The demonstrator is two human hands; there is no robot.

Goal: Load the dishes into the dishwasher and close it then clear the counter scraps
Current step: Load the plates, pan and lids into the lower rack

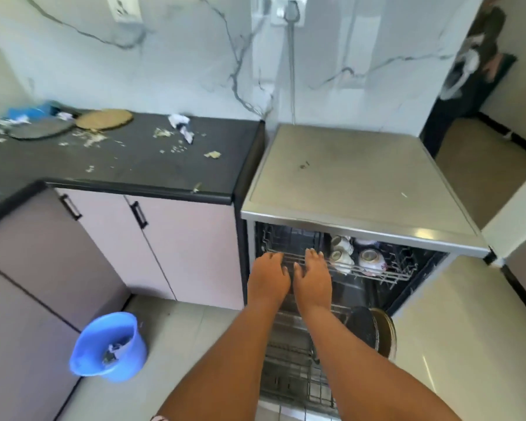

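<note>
Both hands reach into the open dishwasher [362, 183]: the left hand [268, 276] and the right hand [312, 278] lie side by side, palms down, fingers spread flat on the front edge of the upper rack [374, 273], gripping nothing. Cups and bowls [371, 261] sit upturned in that rack's right half. Dark plates [368, 328] stand in the lower rack. Scraps [164, 133] litter the black counter [134, 165] left of the dishwasher, near a crumpled wrapper [181, 124]. A blue bucket [110, 347] stands on the floor.
</note>
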